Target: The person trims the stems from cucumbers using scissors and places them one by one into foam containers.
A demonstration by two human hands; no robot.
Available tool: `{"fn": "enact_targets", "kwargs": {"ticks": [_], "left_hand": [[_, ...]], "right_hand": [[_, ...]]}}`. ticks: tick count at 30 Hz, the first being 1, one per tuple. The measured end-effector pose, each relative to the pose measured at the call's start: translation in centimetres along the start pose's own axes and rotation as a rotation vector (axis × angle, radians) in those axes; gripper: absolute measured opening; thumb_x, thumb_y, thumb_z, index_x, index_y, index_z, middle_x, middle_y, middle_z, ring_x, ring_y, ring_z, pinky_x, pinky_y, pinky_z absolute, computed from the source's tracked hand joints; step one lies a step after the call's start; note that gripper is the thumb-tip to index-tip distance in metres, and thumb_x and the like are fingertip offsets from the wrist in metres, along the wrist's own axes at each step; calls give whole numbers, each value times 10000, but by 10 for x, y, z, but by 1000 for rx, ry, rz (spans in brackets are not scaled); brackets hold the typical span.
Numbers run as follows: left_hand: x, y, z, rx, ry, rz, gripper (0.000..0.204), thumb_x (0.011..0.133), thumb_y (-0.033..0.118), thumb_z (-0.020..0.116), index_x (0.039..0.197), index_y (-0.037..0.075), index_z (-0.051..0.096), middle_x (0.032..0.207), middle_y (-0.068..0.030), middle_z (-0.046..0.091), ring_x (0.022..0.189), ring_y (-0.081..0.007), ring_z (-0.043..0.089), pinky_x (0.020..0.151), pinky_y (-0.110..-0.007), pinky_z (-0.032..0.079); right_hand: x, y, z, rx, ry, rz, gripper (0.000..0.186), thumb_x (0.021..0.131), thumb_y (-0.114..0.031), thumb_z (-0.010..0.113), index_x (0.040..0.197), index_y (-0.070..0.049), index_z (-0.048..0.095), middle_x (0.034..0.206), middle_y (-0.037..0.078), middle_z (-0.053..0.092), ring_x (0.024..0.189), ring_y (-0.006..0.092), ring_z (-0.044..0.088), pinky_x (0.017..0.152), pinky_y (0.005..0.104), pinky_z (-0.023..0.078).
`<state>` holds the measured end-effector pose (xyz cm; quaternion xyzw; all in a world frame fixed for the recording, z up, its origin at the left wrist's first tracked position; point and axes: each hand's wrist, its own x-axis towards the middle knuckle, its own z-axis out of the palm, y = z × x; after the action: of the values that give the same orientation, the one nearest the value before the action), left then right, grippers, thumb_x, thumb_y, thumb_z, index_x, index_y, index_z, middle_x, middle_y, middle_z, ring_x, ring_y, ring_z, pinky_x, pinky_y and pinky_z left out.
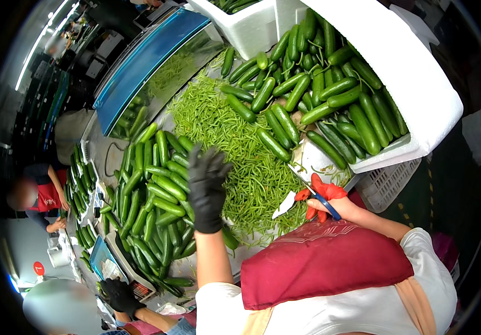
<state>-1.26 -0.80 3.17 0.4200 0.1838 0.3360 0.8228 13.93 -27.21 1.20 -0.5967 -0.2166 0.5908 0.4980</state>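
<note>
My left hand wears a black glove and hovers with fingers spread where a pile of cucumbers meets a heap of thin green beans; it holds nothing. My right hand is at the heap's right edge, closed on what looks like scissors with red and blue handles, the blade pointing up-left over the beans. A small white piece lies just left of that hand. My white shirt and red apron fill the lower middle.
A tilted white foam box spills more cucumbers at upper right, above a white plastic crate. A blue-edged glass counter stands at the back. A scale sits at lower left, near another person's black-gloved hand. A person in a red apron works far left.
</note>
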Motion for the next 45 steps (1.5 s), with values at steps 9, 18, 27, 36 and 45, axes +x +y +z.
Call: {"fn": "enact_targets", "kwargs": {"ticks": [9, 18, 27, 36, 45], "left_hand": [[103, -71, 51, 1843, -1086, 559, 893, 653, 395, 741, 1436, 186, 366, 1373, -113, 480, 1353, -349, 350, 1140, -540, 164], [114, -73, 54, 1825, -1198, 677, 952, 601, 399, 775, 1420, 126, 374, 1103, -90, 574, 1117, -294, 519, 1097, -531, 252], [98, -57, 47, 1799, -1083, 524, 940, 660, 400, 763, 1433, 94, 324, 1012, -127, 597, 992, -314, 566, 1026, -512, 336], [32, -34, 58, 1456, -682, 244, 850, 694, 307, 782, 1393, 26, 386, 1143, -211, 609, 1041, -366, 598, 921, -417, 463], [-3, -27, 59, 1310, -557, -27, 779, 731, 295, 778, 1357, 8, 413, 1191, -181, 585, 1089, -271, 589, 937, -356, 454]], "right_hand": [[-4, 8, -6, 98, 41, -41, 371, 936, -204, 598, 1235, 2, 520, 890, 56, 643, 664, 91, 643, 483, 214, 505], [-7, 12, -6, 128, 95, -78, 358, 936, -234, 598, 1210, -13, 536, 796, 37, 639, 642, 77, 630, 486, 207, 498], [-17, 13, -5, 91, 100, -68, 358, 934, -198, 593, 1242, -27, 527, 873, 26, 638, 715, 65, 627, 519, 201, 509], [1, 20, 6, -12, 210, -410, 414, 927, -143, 601, 1319, -69, 488, 858, -9, 588, 672, 50, 516, 649, 235, 448], [-9, -1, 12, 159, 127, -198, 319, 935, -155, 604, 1236, -62, 552, 937, 18, 625, 757, 55, 615, 515, 212, 493]]}}
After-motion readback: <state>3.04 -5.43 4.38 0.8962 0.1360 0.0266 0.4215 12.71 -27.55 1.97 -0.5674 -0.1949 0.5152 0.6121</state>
